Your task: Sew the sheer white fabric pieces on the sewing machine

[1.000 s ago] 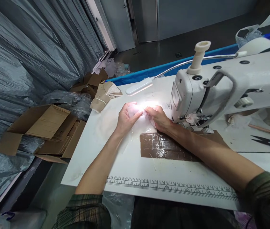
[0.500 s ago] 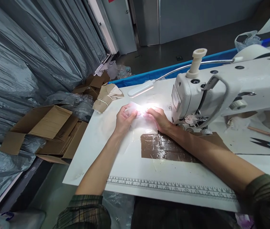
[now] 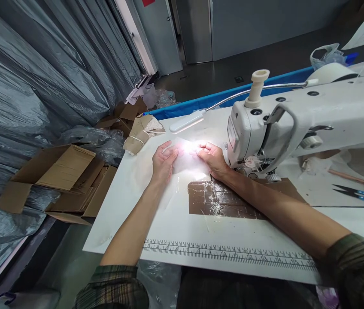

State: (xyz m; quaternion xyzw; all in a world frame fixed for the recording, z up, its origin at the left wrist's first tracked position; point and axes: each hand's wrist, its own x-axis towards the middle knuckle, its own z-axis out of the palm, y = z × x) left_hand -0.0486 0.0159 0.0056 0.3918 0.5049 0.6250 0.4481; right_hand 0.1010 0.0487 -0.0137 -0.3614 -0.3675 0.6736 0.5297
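Lamp glare hides the piece (between both hands).

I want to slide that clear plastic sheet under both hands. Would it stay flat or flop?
The clear plastic sheet looks thin and wrinkled, so probably floppy. It seems light. Its glossy surface under the lamp suggests it may slip on the table.

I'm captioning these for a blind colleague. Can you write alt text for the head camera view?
Two hands, left hand and right hand, lie flat on a pale, glare-washed piece under a small lamp on a white table, left of a white sewing machine. Cardboard boxes sit on the floor at left; scissors lie at right.
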